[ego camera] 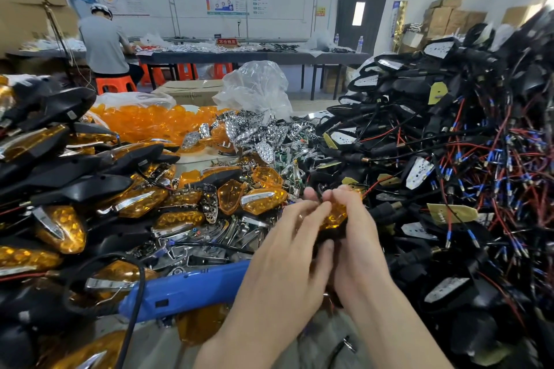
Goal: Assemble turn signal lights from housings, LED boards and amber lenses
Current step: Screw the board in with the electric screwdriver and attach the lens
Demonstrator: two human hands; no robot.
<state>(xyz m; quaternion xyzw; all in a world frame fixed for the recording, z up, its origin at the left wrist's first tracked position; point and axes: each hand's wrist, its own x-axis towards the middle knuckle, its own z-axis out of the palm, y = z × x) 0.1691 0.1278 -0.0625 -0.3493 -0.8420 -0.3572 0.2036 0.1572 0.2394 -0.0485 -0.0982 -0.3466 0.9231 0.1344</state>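
left hand (287,252) + right hand (359,237) — gripping amber lens (335,216) | on black housing (329,235)

- The one camera rides on my head, facing forward and tipped down over the bench; its wide lens bows the edges.
- My left hand (287,252) and right hand (356,237) sit close under it, just toward 6 o'clock from centre, gripping an amber-lensed light (334,216).
- The heap of wired housings (449,144) crowds 3 o'clock, and the finished lights (60,183) crowd 9 o'clock, both near.
- Toward 12 o'clock it reaches far across the room to a long table (254,55), with a seated person (103,45) at 11 o'clock.
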